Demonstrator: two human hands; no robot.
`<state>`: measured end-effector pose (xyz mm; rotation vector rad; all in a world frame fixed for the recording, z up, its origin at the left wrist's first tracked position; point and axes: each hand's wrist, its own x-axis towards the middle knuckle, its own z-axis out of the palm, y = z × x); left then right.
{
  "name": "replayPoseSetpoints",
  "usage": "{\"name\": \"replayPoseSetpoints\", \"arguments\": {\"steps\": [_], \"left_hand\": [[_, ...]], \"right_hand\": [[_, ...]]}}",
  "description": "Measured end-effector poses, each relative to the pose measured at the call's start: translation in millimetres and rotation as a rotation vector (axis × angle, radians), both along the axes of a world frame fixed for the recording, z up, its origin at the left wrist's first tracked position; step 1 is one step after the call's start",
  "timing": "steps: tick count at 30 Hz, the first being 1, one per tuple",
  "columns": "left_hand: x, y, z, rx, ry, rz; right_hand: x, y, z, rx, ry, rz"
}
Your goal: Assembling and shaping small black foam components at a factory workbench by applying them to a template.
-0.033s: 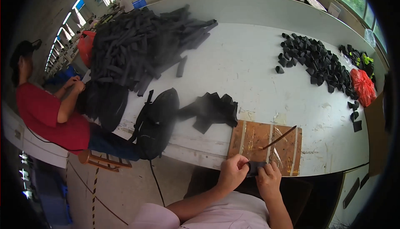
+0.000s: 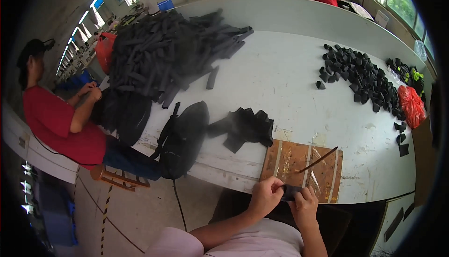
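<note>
My left hand [image 2: 264, 196] and my right hand [image 2: 305, 204] meet just below the table's near edge, both pinching one small black flat piece [image 2: 290, 192] between them. Right above the hands lies a brown wooden board [image 2: 290, 161] with shiny glue streaks, and a thin dark brush [image 2: 319, 159] rests slanted across it. To the board's left sits a small heap of black folded pieces [image 2: 245, 126].
A long white table [image 2: 290, 79] carries a big pile of black strips [image 2: 168, 53] far left, scattered small black pieces [image 2: 365, 79] at right, a red bag [image 2: 411, 105] and a black bag [image 2: 184, 137] hanging over the near edge. A person in red [image 2: 56, 121] sits at left; another person is at the far end.
</note>
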<state>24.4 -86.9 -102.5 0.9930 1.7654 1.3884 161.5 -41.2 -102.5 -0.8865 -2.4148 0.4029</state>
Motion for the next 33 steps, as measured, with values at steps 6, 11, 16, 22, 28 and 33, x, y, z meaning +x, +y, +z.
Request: {"name": "replayPoseSetpoints", "arguments": {"steps": [6,11,16,22,28,33], "left_hand": [[4,-12,20,0.131,-0.129,-0.120],[11,-12,21,0.159,0.051,-0.106],[16,-4,-8,0.255,0.116,0.071],[-16,-8,5,0.054,-1.120,-0.316],[4,3,4,0.177,-0.178,0.015],[-2,3,8,0.241,-0.401,-0.114]], "right_hand": [[-13,-12,19,-0.674,0.605,-0.022],[-19,-7,27,-0.357,0.443,-0.109],[-33,-7,8,-0.135,0.337,-0.174],[-11,7,-3,-1.265,0.723,-0.090],[-21,-3,13,-1.693,1.014,0.053],[-25,-3,14,-1.508,1.000,-0.052]]}}
